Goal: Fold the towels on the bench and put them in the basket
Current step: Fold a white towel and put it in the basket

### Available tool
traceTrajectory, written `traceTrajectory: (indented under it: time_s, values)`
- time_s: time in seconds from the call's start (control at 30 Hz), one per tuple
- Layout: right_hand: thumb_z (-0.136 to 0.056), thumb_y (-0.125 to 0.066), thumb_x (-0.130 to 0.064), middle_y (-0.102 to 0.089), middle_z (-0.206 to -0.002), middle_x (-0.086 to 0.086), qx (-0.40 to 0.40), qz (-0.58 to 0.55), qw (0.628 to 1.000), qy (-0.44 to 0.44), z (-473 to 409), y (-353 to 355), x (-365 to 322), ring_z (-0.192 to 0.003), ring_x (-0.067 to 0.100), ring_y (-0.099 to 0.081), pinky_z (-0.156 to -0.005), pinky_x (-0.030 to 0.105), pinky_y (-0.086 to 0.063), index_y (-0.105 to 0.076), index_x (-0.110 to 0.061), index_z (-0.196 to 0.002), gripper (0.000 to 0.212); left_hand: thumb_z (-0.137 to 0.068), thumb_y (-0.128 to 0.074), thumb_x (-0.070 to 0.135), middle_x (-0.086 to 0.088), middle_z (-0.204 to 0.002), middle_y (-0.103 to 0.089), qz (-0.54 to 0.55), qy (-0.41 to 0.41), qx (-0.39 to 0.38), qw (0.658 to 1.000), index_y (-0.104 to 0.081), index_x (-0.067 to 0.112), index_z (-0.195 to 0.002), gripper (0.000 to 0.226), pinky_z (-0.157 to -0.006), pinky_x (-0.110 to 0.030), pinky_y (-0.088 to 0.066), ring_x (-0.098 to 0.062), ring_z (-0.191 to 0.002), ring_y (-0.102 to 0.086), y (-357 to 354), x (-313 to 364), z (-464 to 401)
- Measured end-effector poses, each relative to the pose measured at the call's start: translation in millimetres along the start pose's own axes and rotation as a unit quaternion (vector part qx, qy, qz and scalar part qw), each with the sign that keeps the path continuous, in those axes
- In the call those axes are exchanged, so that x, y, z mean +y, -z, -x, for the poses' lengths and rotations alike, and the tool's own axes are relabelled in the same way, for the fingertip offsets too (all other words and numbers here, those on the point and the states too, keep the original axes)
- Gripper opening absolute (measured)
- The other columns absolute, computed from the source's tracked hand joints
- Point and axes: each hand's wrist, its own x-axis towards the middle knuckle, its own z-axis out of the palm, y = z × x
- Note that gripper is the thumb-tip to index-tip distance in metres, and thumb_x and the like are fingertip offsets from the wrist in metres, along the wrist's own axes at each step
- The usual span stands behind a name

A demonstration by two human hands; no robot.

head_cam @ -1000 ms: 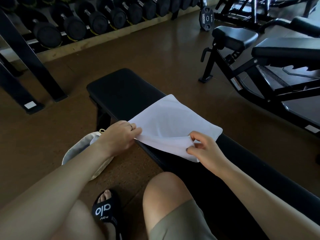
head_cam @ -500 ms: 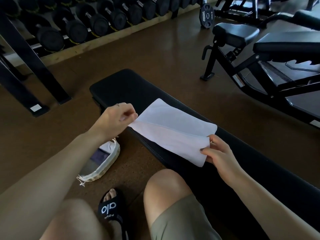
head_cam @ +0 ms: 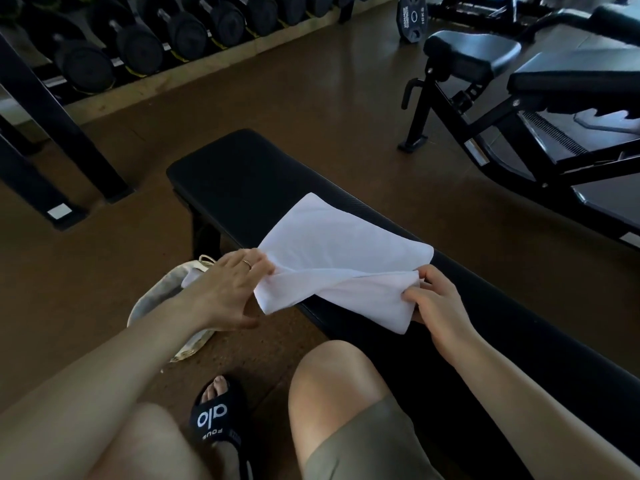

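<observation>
— Where's the towel [head_cam: 343, 251]?
— Mid-frame on the black bench [head_cam: 242, 168], its near edge hanging over the side.
— The hands?
— Left hand [head_cam: 228, 289] pinches one near corner, right hand [head_cam: 436, 303] the other.
— The basket [head_cam: 162, 296]?
— Lower left on the floor, beside the bench.

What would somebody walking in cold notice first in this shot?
The white towel stands out, bright against the black bench at the centre, its near edge lifted and twisted. The left hand pinches its left corner and the right hand its right corner. Next comes the pale basket on the floor left of the bench, partly hidden by the left arm, and the row of dumbbells along the far wall.
</observation>
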Motion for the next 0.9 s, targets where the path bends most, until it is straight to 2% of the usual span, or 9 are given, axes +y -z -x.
traceTrajectory:
  time_s: [0.1, 0.17, 0.27, 0.43, 0.5, 0.57, 0.77, 0.83, 0.9]
  values:
    - [-0.088, -0.054, 0.002, -0.07, -0.098, 0.017, -0.003, -0.014, 1.0, 0.0, -1, 1, 3, -0.1, 0.04, -0.066, -0.076, 0.045, -0.057, -0.059, -0.005, -0.098, 0.013, -0.062, -0.085, 0.019, -0.008, -0.122, -0.057, -0.073, -0.059, 0.076, 0.993, -0.046, 0.02, -0.118, 0.068, -0.101, -0.043, -0.051, -0.031, -0.114, -0.061, -7, -9, -4]
    - [-0.089, -0.054, 0.003, -0.071, -0.099, 0.014, -0.002, -0.026, 1.0, -0.006, -1, 1, 3, -0.1, 0.036, -0.068, -0.08, 0.047, -0.059, -0.061, -0.006, -0.1, 0.015, -0.065, -0.079, 0.008, -0.01, -0.114, -0.06, -0.084, -0.086, 0.106, 0.987, -0.053, 0.015, -0.113, 0.055, -0.095, -0.044, -0.055, -0.033, -0.105, -0.065, -5, -11, -7]
    - [-0.09, -0.053, 0.003, -0.072, -0.101, 0.012, -0.003, -0.04, 0.999, -0.013, -1, 2, 2, -0.1, 0.031, -0.069, -0.083, 0.047, -0.06, -0.063, -0.006, -0.104, 0.02, -0.071, -0.068, 0.003, -0.012, -0.114, -0.061, -0.128, -0.112, 0.129, 0.977, -0.058, 0.01, -0.113, 0.043, -0.096, -0.045, -0.054, -0.034, -0.105, -0.063, -7, -11, -10]
    - [-0.09, -0.054, 0.001, -0.069, -0.106, 0.014, 0.005, -0.034, 0.999, -0.021, -3, -1, 0, -0.103, 0.031, -0.067, -0.083, 0.045, -0.059, -0.064, -0.008, -0.105, 0.02, -0.086, -0.041, 0.001, -0.016, -0.117, -0.057, -0.195, -0.108, 0.118, 0.968, -0.044, 0.01, -0.117, 0.033, -0.1, -0.047, -0.049, -0.035, -0.11, -0.057, -12, -11, -15]
    - [-0.09, -0.054, 0.001, -0.068, -0.107, 0.013, 0.007, -0.034, 0.999, -0.024, -4, -1, -2, -0.103, 0.029, -0.067, -0.084, 0.046, -0.059, -0.065, -0.008, -0.104, 0.02, -0.089, -0.024, 0.0, -0.017, -0.113, -0.057, -0.212, -0.111, 0.119, 0.964, -0.046, 0.007, -0.116, 0.036, -0.096, -0.046, -0.051, -0.036, -0.105, -0.059, -10, -8, -19]
    - [-0.089, -0.055, 0.001, -0.068, -0.106, 0.012, 0.014, -0.03, 0.999, -0.028, -3, -1, -3, -0.103, 0.029, -0.067, -0.084, 0.046, -0.06, -0.065, -0.008, -0.104, 0.02, -0.088, -0.019, 0.001, -0.018, -0.109, -0.058, -0.219, -0.114, 0.124, 0.961, -0.045, 0.005, -0.114, 0.037, -0.09, -0.046, -0.053, -0.036, -0.097, -0.062, -7, -6, -22]
    - [-0.087, -0.056, 0.0, -0.069, -0.104, 0.015, 0.026, -0.017, 0.999, -0.025, -1, -1, -3, -0.102, 0.034, -0.067, -0.089, 0.054, -0.059, -0.065, -0.007, -0.105, 0.022, -0.091, -0.022, -0.002, -0.014, -0.109, -0.063, -0.146, -0.121, 0.152, 0.97, -0.063, 0.003, -0.112, 0.046, -0.093, -0.042, -0.055, -0.031, -0.092, -0.066, -3, -10, -13]
    - [-0.086, -0.056, -0.002, -0.07, -0.102, 0.012, 0.031, -0.003, 0.999, -0.012, 0, -2, -4, -0.1, 0.033, -0.068, -0.089, 0.055, -0.057, -0.064, -0.009, -0.103, 0.02, -0.089, -0.037, 0.002, -0.008, -0.109, -0.064, -0.085, -0.106, 0.16, 0.978, -0.062, 0.007, -0.113, 0.035, -0.094, -0.039, -0.053, -0.027, -0.094, -0.065, -2, -15, -10]
    - [-0.084, -0.057, -0.005, -0.068, -0.1, 0.015, 0.037, 0.003, 0.999, 0.005, 2, -2, -6, -0.096, 0.035, -0.066, -0.082, 0.053, -0.056, -0.062, -0.008, -0.099, 0.017, -0.09, -0.049, 0.008, 0.001, -0.099, -0.062, 0.018, -0.061, 0.163, 0.985, -0.057, 0.018, -0.107, 0.021, -0.08, -0.034, -0.051, -0.021, -0.088, -0.061, 3, -15, -8]
